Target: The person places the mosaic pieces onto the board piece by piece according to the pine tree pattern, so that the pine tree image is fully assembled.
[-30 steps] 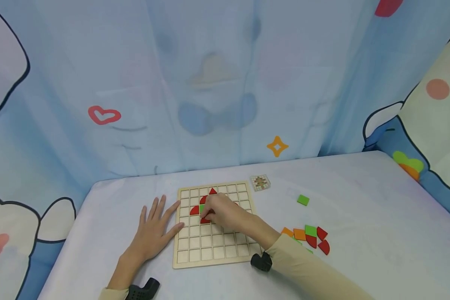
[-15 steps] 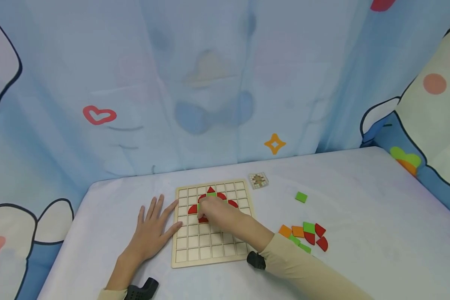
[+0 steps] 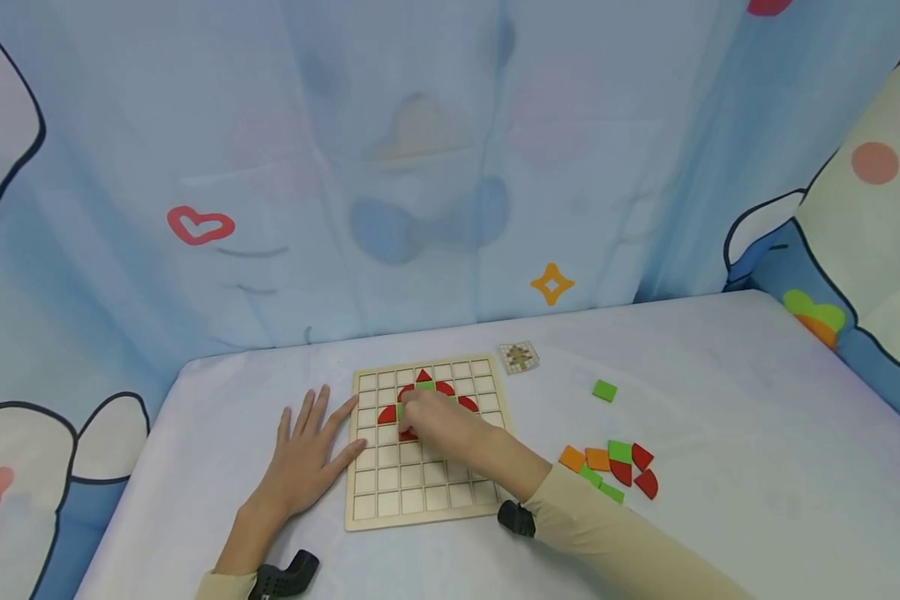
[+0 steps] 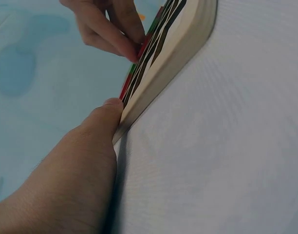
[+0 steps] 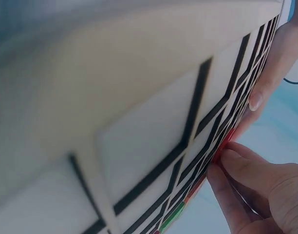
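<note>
A wooden grid board (image 3: 390, 525) lies on the table, with red and green pieces in several upper squares. My left hand (image 3: 296, 475) is spread flat, its thumb and index fingertips touching the board's left edge; the left wrist view shows the thumb (image 4: 102, 119) there. Over the board, my right hand (image 3: 446, 425) has its thumb and fingers curled down at a red piece (image 3: 407, 436). The right wrist view shows the fingertips pinching a red piece (image 5: 223, 145) against the grid. The right hand hides part of the coloured pattern.
Right of the board lie loose orange pieces (image 3: 597, 459), red quarter-rounds (image 3: 647, 484) and green pieces (image 3: 619, 451), with one green square (image 3: 604, 390) farther back. A small pattern card (image 3: 519, 357) rests beyond the board's back right corner. A printed curtain (image 3: 435, 275) hangs behind the table.
Since a second ago, my right hand has shifted slightly toward me, uncovering red and green pieces on the board's upper part. My left hand has stayed at the board's edge.
</note>
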A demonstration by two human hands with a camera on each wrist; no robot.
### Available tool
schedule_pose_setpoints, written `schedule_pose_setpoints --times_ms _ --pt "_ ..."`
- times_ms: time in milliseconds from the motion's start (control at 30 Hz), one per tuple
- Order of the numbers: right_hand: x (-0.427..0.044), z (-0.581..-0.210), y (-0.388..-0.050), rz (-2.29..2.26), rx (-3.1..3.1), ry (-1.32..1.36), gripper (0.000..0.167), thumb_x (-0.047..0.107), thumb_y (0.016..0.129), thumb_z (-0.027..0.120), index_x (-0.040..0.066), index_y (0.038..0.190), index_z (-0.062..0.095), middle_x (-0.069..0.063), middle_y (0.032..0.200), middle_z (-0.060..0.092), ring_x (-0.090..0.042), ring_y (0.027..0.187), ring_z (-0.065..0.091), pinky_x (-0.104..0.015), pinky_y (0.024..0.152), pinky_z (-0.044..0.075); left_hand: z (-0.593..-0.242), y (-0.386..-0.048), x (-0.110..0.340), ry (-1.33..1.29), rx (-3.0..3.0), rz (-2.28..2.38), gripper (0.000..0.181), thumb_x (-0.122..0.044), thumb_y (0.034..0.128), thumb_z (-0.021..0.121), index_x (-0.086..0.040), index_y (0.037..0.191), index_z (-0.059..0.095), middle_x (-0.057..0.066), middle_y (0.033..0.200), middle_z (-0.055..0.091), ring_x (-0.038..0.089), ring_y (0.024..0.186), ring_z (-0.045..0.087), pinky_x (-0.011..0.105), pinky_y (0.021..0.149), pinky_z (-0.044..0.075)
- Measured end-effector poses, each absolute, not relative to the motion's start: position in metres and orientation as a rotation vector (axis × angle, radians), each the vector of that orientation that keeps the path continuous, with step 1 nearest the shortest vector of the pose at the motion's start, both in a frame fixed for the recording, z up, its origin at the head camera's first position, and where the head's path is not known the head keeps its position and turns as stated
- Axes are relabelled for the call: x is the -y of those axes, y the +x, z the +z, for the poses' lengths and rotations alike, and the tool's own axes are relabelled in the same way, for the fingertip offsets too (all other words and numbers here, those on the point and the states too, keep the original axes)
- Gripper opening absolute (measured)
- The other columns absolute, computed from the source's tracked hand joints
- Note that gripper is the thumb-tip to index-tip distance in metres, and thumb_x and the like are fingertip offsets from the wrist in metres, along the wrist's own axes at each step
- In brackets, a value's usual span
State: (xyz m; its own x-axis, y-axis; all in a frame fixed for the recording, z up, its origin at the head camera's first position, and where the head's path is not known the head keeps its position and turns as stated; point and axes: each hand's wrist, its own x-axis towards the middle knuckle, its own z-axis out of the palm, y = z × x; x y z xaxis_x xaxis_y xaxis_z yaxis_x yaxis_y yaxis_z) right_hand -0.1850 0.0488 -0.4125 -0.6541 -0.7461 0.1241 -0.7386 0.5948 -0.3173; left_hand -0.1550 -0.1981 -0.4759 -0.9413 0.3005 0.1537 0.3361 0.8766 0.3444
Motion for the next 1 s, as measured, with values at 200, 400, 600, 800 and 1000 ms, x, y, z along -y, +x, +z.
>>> schedule_pose_setpoints --times_ms 200,400,600,800,1000 --pt "-0.055 -0.409 -0.183 -0.631 -2.746 -1.183 0.016 -0.008 0.092 0.074 -0.001 0.103 0.083 -0.008 0.096 0.073 -0.022 0.095 0.07 -0.019 0.079 0.057 -0.473 -0.155 0.196 -0.505 2.947 -0.563 0.07 -0.051 0.102 0.059 -0.019 0.162 0.043 0.025 0.17 0.023 0.048 0.158 0.014 0.073 0.121 0.006" --pt "-0.071 -0.406 -0.183 -0.837 -2.669 -1.141 0.023 -0.012 0.092 0.068 0.001 0.106 0.082 -0.009 0.105 0.078 -0.022 0.099 0.073 -0.023 0.079 0.056 -0.473 -0.155 0.195 -0.498 2.965 -0.564 0.07 -0.052 0.1021 0.059 -0.018 0.161 0.043 0.026 0.17 0.023 0.049 0.157 0.013 0.074 0.121 0.006" --pt "-0.101 -0.397 -0.172 -0.93 -2.634 -1.103 0.015 -0.006 0.094 0.071 0.0 0.103 0.081 -0.006 0.102 0.074 -0.019 0.092 0.07 -0.023 0.08 0.057 -0.474 -0.155 0.196 -0.479 2.965 -0.538 0.071 -0.053 0.1014 0.059 -0.018 0.161 0.044 0.026 0.17 0.023 0.049 0.157 0.013 0.074 0.121 0.005" --pt "-0.145 -0.398 -0.158 -0.869 -2.633 -0.957 0.012 0.002 0.093 0.077 0.008 0.101 0.082 0.005 0.099 0.07 -0.012 0.093 0.064 -0.027 0.08 0.057 -0.476 -0.155 0.195 -0.491 2.954 -0.557 0.07 -0.053 0.1016 0.059 -0.018 0.161 0.044 0.026 0.17 0.023 0.049 0.157 0.013 0.074 0.12 0.005" --pt "-0.196 -0.398 -0.151 -0.78 -2.679 -0.932 0.014 0.005 0.09 0.08 0.013 0.1 0.082 0.009 0.097 0.067 -0.011 0.093 0.064 -0.031 0.081 0.058 -0.476 -0.156 0.196 -0.494 2.948 -0.546 0.07 -0.052 0.1017 0.059 -0.017 0.161 0.044 0.026 0.17 0.023 0.049 0.157 0.014 0.074 0.121 0.005"
